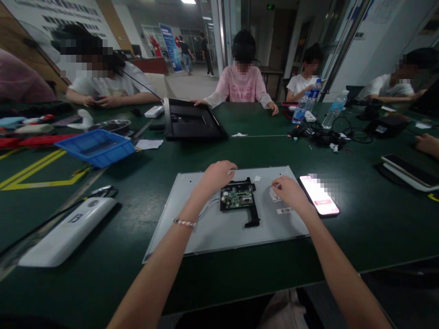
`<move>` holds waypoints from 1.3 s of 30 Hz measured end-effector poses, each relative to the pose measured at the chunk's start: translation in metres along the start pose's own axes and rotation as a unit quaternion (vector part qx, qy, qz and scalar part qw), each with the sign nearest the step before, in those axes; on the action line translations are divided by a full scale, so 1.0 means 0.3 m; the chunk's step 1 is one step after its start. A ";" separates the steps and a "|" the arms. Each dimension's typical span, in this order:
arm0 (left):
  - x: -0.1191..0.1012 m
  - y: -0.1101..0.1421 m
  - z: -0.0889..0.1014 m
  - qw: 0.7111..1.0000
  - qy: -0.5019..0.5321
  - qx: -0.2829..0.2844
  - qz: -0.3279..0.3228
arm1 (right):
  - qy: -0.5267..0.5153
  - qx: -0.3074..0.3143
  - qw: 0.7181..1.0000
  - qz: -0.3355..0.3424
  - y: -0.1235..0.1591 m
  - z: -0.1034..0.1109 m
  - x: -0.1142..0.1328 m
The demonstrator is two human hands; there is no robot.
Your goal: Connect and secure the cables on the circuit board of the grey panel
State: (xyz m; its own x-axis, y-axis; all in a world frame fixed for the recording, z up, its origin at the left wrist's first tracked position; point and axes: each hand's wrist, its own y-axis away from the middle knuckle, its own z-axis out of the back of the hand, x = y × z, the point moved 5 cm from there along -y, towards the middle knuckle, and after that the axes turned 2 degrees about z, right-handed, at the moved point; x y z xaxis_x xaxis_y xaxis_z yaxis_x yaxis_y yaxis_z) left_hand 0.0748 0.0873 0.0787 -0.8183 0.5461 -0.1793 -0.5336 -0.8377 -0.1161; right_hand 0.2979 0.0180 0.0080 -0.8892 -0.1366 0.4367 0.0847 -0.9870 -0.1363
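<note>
A flat grey display panel lies on the table in front of me. On its middle sits a green circuit board in a black plastic bracket, with thin cables running off to the left. My left hand is over the panel by the bracket's upper left corner, fingers loosely bent and apart, holding nothing visible. Over the panel's right part, my right hand has its fingertips pinched together near a white label. Whatever may be between them cannot be made out.
A lit phone lies right of the panel. To the left are a white power bank and a blue tray. Across the table, a person touches a black monitor housing. Bottles and tangled cables are at back right.
</note>
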 end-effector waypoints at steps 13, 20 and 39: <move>0.431 0.306 -0.026 0.985 0.105 0.026 0.133 | 0.001 -0.017 0.999 0.032 0.015 0.012 0.057; 0.433 0.326 -0.013 0.960 0.224 -0.022 0.166 | -0.005 -0.055 0.998 0.041 0.018 0.020 0.080; 0.362 0.346 -0.043 0.963 0.227 0.008 0.145 | -0.087 -0.035 0.961 0.262 0.107 -0.010 0.474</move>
State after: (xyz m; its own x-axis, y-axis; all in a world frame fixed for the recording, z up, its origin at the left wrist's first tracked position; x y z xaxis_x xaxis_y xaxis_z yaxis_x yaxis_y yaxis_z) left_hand -0.0665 0.0596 0.0346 -0.7575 0.2305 -0.6108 -0.3033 -0.9528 0.0165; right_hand 0.1729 -0.0329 0.0630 -0.6443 -0.6306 0.4327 0.4641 -0.7721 -0.4341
